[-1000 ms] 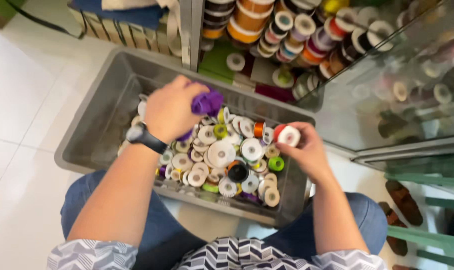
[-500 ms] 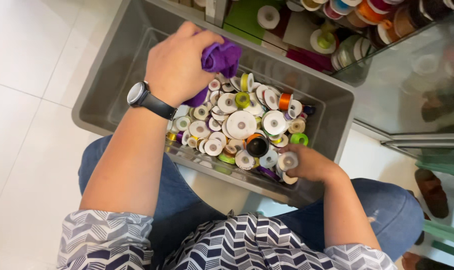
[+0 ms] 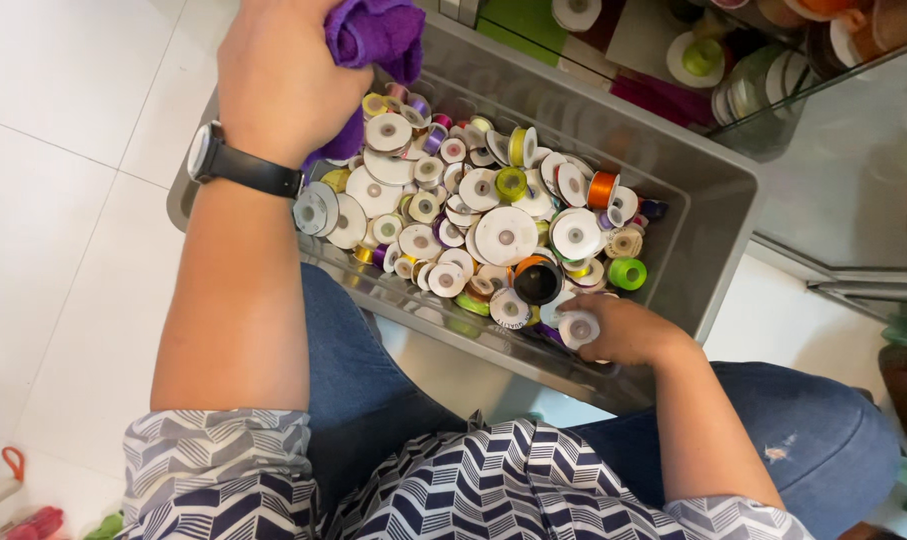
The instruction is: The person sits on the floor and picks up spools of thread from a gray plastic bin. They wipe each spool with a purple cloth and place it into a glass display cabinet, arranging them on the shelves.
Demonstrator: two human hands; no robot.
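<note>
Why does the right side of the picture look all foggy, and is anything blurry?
Head view: the glass panel at right reflects pale light, hazing what lies behind it; the spools in the grey bin are sharp and evenly lit; the left hand gripping the purple cloth is cut off at the top.

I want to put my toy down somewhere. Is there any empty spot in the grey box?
Yes: the far right end of the grey bin is bare, past the green spool and orange spool. The rest is packed with ribbon spools, between the left hand and right hand.
</note>
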